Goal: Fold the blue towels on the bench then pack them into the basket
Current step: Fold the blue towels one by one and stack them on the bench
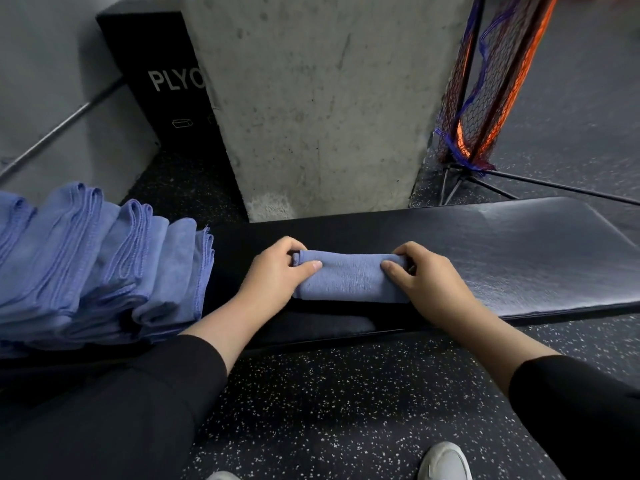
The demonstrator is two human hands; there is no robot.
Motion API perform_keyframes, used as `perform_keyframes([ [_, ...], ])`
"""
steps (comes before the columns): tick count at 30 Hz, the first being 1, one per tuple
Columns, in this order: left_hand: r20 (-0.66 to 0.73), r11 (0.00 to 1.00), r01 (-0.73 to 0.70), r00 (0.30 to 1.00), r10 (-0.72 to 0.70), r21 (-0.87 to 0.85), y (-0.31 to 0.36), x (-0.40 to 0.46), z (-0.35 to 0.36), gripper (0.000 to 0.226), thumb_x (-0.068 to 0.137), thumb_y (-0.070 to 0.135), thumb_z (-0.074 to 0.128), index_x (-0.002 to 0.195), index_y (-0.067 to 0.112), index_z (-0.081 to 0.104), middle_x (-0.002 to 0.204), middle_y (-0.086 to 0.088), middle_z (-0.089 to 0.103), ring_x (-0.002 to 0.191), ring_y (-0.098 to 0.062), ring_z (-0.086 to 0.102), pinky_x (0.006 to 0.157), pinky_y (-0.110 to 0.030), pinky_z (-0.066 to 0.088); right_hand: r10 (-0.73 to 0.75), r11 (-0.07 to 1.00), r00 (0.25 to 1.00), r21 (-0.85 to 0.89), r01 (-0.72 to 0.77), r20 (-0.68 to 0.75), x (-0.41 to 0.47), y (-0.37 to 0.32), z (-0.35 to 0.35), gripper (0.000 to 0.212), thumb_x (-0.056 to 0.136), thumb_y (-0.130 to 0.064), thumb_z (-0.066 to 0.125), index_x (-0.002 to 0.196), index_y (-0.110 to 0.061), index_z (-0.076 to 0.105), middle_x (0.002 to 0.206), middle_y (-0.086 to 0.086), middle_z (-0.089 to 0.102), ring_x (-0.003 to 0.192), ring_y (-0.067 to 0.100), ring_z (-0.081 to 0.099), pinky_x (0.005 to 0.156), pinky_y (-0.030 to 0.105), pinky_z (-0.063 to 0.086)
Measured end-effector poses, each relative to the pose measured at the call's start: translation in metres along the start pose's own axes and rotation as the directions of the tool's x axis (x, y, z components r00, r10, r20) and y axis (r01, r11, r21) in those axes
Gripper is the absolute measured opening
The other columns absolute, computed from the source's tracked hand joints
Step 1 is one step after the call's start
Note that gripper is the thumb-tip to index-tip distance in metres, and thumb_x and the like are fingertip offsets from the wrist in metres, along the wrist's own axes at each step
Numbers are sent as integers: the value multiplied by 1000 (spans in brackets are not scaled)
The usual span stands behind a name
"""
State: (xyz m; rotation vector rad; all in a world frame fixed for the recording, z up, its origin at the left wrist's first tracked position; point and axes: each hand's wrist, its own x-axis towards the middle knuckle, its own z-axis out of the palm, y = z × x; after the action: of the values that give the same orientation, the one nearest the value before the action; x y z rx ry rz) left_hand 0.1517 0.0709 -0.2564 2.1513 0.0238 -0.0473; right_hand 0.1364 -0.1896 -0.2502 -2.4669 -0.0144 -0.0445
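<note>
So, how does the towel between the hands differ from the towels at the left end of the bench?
The towel between the hands is a single compact bundle; the towels at the left are many, overlapping in a leaning pile. The left hand and right hand grip the single towel's ends; nothing touches the pile. The single one hides its hems; the pile shows stitched edges. Both are the same blue and lie on the black bench.

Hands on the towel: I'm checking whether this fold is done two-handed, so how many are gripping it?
2. The left hand holds the left end of the rolled blue towel on the bench; the right hand holds its right end.
</note>
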Motion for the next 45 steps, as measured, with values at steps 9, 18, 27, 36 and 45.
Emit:
perform_keyframes([
  [9,-192,816,-143,936,295,560,4,6,15,25,91,34,71,112,22,68,105,0,61,98,-25,59,81,-38,46,-488,765,872,-461,449,39,-18,-22,41,42,99,-42,38,129,-22,60,141,-4,57,134,17,51,115,56,31],
  [18,409,588,-465,881,236,662,-11,-11,15,67,103,57,34,161,30,15,169,17,7,154,-2,1,126,-43,6,-338,808,883,-382,449,325,-5,5,29,68,102,-55,33,161,-29,11,167,-17,6,153,3,1,126,41,2],
  [27,326,579,-427,904,277,694,-7,-12,10,80,94,66,50,158,26,25,164,12,28,154,-9,16,126,-43,10,-423,893,898,-115,436,120,2,14,13,51,82,-19,72,130,-23,57,132,-9,59,120,13,56,100,36,46],
  [36,270,985,99,961,-58,-140,20,-29,-25,20,84,32,79,88,18,66,80,7,68,73,-2,61,68,-21,48,129,787,992,608,-105,4,15,-46,-11,40,83,-43,78,118,-27,66,104,-8,72,99,7,68,84,29,55],
  [45,249,729,412,911,-328,-546,26,-83,-49,27,95,30,68,113,9,68,101,-12,77,88,-25,74,77,-37,59,112,128,886,878,-462,450,-13,-98,21,56,87,-43,73,130,-9,59,122,13,70,104,30,72,81,41,59],
])
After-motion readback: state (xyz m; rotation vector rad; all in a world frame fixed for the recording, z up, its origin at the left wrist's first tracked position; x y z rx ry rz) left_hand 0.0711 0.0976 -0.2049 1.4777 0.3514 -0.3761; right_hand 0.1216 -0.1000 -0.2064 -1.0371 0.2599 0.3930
